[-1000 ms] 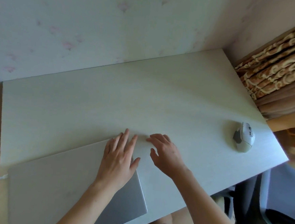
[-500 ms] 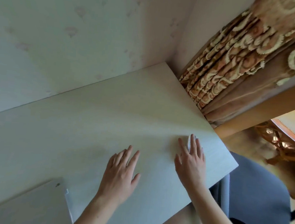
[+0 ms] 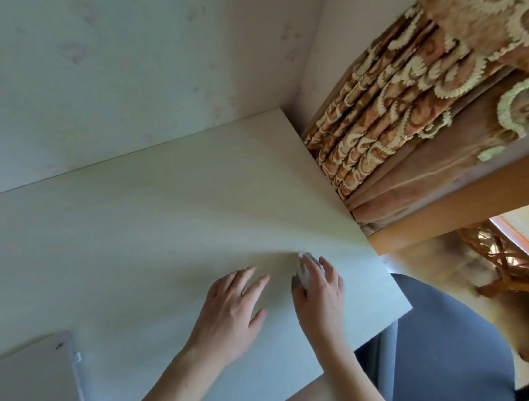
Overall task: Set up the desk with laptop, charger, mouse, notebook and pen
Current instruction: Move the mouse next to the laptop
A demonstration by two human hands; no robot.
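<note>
A white and grey mouse (image 3: pixel 302 268) lies on the pale wooden desk (image 3: pixel 147 229) near its right front corner. My right hand (image 3: pixel 320 296) covers the mouse, fingers curled around it, so only its front and left side show. My left hand (image 3: pixel 232 305) rests flat on the desk just left of the mouse, fingers spread, holding nothing. The closed silver laptop (image 3: pixel 21 374) sits at the bottom left, partly cut off by the frame edge.
A patterned brown curtain (image 3: pixel 406 110) hangs right beside the desk's right edge. A dark blue office chair (image 3: pixel 454 351) stands below the desk's front right corner. A rattan piece of furniture (image 3: pixel 499 250) is at the far right. The wall runs along the back.
The view has swung right. My right hand went from beside the laptop to the mouse and closed over it. My left hand left the laptop lid and now lies on the bare desk.
</note>
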